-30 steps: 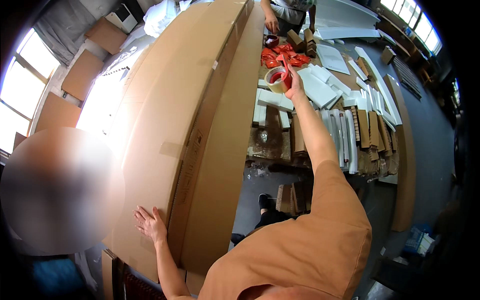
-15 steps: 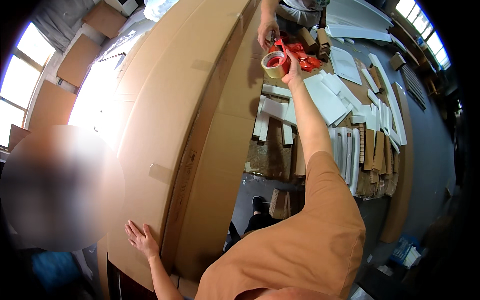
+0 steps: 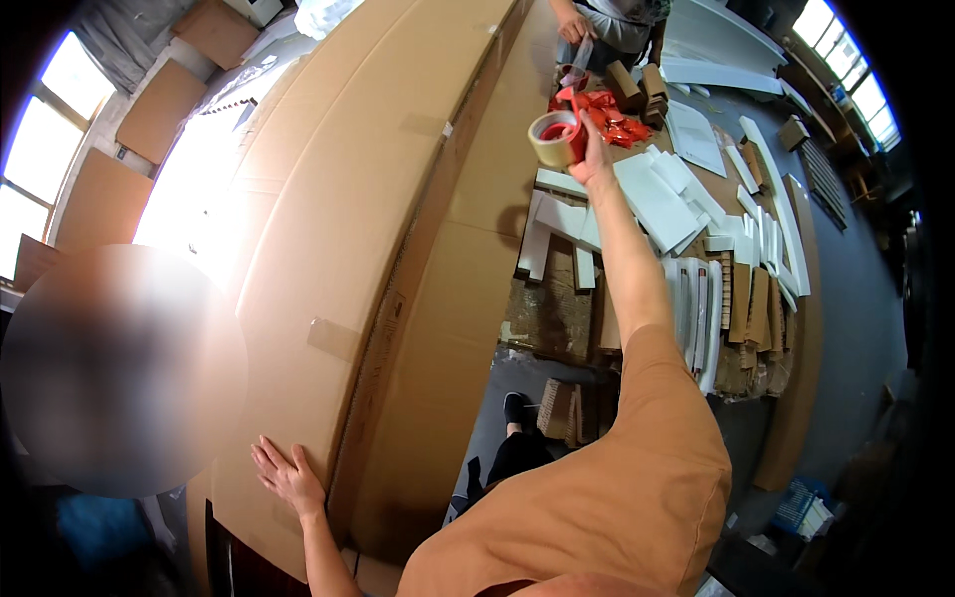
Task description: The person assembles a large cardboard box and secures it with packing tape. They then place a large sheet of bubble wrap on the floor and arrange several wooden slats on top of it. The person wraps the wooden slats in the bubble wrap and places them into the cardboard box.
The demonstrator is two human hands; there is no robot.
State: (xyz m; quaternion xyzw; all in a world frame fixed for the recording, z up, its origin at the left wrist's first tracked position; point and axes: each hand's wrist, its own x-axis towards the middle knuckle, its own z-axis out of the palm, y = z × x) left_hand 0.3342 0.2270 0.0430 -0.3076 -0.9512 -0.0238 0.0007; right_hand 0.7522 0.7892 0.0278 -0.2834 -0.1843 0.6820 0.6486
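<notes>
Stretched far forward, my right hand grips a red tape dispenser with a wide, pale yellowish roll of tape on it. The dispenser is held above the edge of the low work surface, next to crumpled red plastic. My left hand lies flat, fingers spread, on the near end of a long cardboard box. A strip of tape is stuck to the box's top.
Across from me another person's hand holds something thin and see-through. White panels, white bars and cardboard blocks cover the low surface on the right. A cardboard piece stands on the floor by my foot. A blurred patch hides the left.
The other person's hand has drawn back, away from the tape dispenser. My right hand still holds the dispenser out, and my left hand stays on the box. The view has shifted slightly.
</notes>
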